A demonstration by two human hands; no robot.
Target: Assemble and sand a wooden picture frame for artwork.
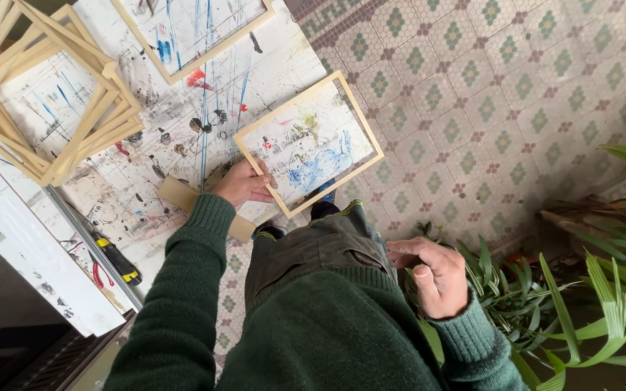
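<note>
Upper left of the frame: a stack of bare wooden frames (45, 94) is seen piled crosswise on the paint-spattered table (182, 123); about five are counted, exact number not resolvable. Lower left, at the table edge: one yellow-and-black hand tool (119, 262) and one red-handled tool (98, 275) are seen. Top centre: one more wooden frame (195, 54) lies flat, cut off by the frame edge. Centre: the left hand (242, 185) is closed on the lower left corner of a single wooden frame (309, 142), thumb on top, fingers curled under. That frame extends up and to the right from the fingers, long axis tilted toward upper right, far half overhanging the table above the patterned tile floor (487, 94). One piece of brown card (182, 197) lies just beside the left hand. Right of centre, lower: the right hand (432, 279) is held empty, fingers loosely curled, near the trouser pocket, well apart from the frame. The left hand is nearer. Far right: green palm leaves (588, 304).
</note>
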